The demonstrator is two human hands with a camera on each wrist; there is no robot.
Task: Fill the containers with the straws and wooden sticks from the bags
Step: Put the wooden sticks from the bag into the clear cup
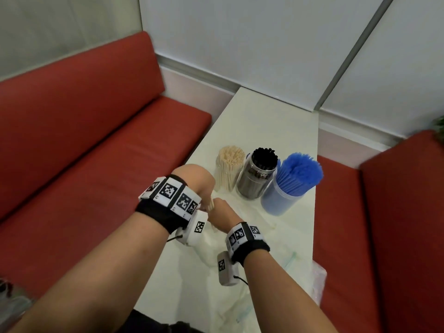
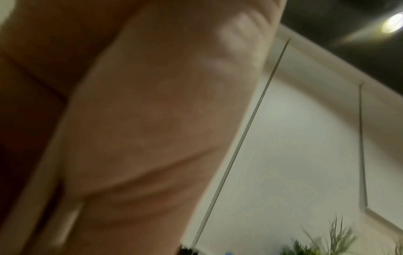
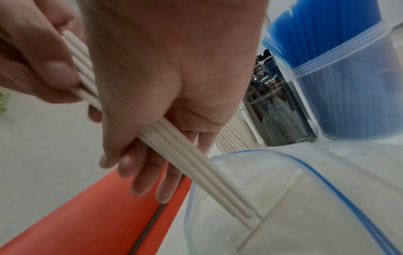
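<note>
A bundle of pale sticks (image 3: 196,169) is gripped in my right hand (image 3: 157,131); its lower ends reach into the mouth of a clear zip bag (image 3: 283,198). My left hand (image 3: 43,72) curls its fingers round the bundle's upper end. In the head view both hands, left (image 1: 194,181) and right (image 1: 219,209), meet over the sticks (image 1: 211,205) just in front of three containers: a jar of pale sticks (image 1: 229,164), a jar of black straws (image 1: 260,174) and a tub of blue straws (image 1: 293,181). The left wrist view shows only a blurred palm (image 2: 152,120).
The narrow white table (image 1: 264,121) runs between two red benches, one on the left (image 1: 96,152) and one on the right (image 1: 396,224). Crumpled clear bags (image 1: 240,255) cover its near half. A wall closes the far end; a plant (image 1: 439,131) shows at right.
</note>
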